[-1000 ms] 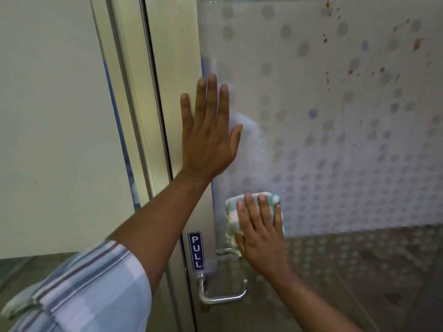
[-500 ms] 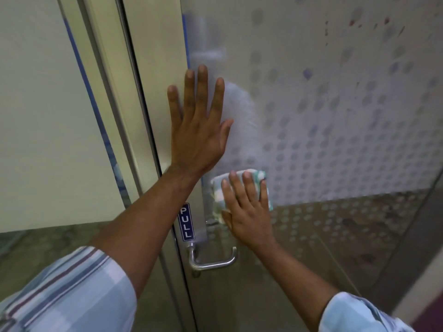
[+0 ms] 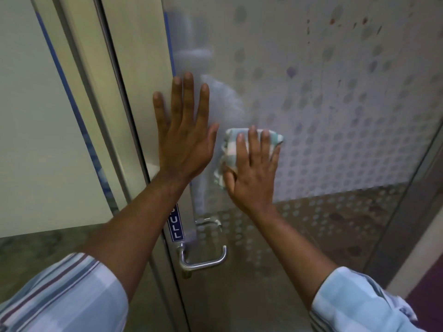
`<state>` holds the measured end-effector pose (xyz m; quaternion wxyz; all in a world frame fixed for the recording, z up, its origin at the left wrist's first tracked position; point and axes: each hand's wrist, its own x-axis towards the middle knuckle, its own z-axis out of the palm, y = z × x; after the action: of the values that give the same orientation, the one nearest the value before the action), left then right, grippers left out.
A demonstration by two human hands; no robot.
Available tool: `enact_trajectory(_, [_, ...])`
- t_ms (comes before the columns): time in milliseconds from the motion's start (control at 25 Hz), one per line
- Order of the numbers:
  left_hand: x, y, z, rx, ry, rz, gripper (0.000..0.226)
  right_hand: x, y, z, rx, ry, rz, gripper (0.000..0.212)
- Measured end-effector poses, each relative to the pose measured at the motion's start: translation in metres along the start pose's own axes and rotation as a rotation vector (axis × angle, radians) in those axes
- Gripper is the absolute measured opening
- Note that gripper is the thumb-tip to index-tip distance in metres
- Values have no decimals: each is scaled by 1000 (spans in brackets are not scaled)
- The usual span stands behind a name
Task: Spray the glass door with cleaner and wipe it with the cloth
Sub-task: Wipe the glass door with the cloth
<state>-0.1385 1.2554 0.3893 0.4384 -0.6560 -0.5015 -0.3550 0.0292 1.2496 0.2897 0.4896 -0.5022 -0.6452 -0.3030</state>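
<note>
Above the lever handle (image 3: 203, 258), the right hand (image 3: 251, 173) presses the cloth (image 3: 230, 146) flat on the glass door (image 3: 335, 116); the left hand (image 3: 184, 137), open, braces beside it. Overlapping, even strokes would suit.

Most of the cloth (image 3: 251, 144) was buried under the right hand (image 3: 254, 173), so only its top edge and left side peeked out; couldn't tell how it was folded; the left forearm (image 3: 134, 226) covered the first letter of the blue door sign (image 3: 176, 226), leaving just "ULL"; the glass door (image 3: 335, 116) ran off the top and right edges, and the reddish specks (image 3: 347, 22) up there were too smeared to make out; whatever sat behind the frosted part was just a pale blur (image 3: 215, 97); both sleeves were cut off at the bottom edge.
</note>
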Motion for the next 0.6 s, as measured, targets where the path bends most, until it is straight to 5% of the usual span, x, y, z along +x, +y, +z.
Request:
enact_trajectory(120, [-2,-2,1,-5,-7,11,79,-48,19,2,-53,-90,-208,74])
enact_trajectory(480, [0,0,4,2,5,1,78,58,86,-32,-4,145,200,76])
enact_trajectory(600, [0,5,5,0,16,-19,82,61,60,-33,-20,87,-25,79])
